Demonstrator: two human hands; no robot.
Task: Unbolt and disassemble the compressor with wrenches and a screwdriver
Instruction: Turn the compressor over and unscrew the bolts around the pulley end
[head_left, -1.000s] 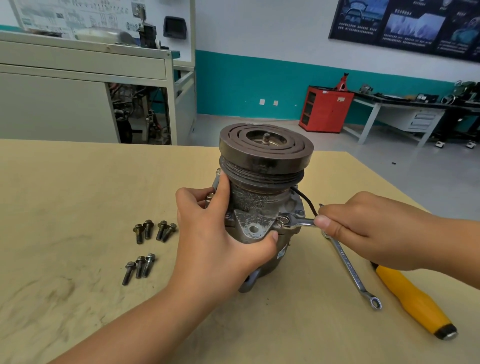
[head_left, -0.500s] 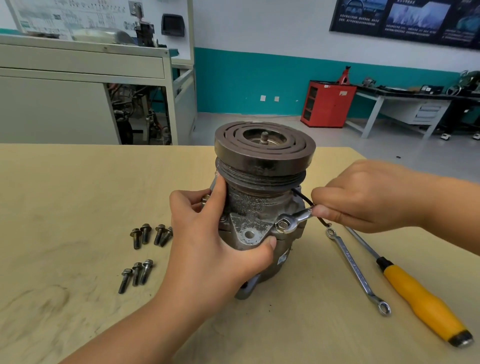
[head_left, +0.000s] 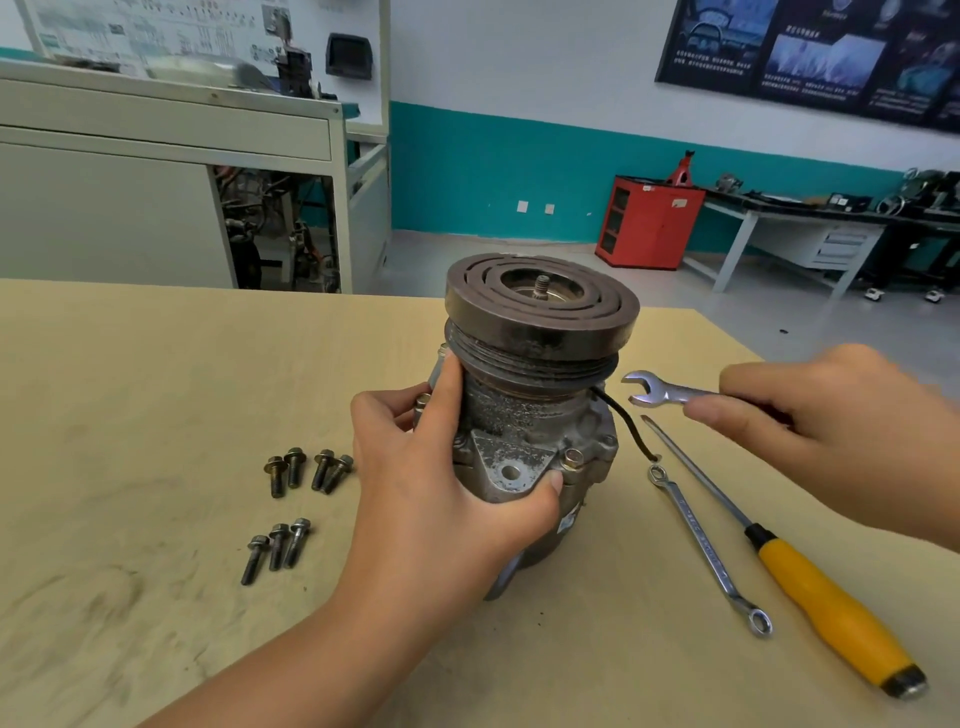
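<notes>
Two hands — left hand (head_left: 441, 499) curled round upright compressor (head_left: 535, 415), right hand (head_left: 831, 431) pinching wrench (head_left: 660, 391) — aloft beside it

A compressor (head_left: 535, 415) stands upright at the middle of a table (head_left: 156, 389). The left hand (head_left: 441, 499) grips its near left side. To its right, above the table, the right hand (head_left: 810, 415) holds a wrench (head_left: 660, 391) whose open end points at the compressor without touching it. Under that hand a second wrench (head_left: 701, 545) and a screwdriver (head_left: 810, 587) lie side by side, with the screwdriver farther right. Left of the compressor lie four bolts (head_left: 309, 470), and three more bolts (head_left: 275, 548) lie nearer the viewer. Behind the table stands a cabinet (head_left: 156, 156) at left.
</notes>
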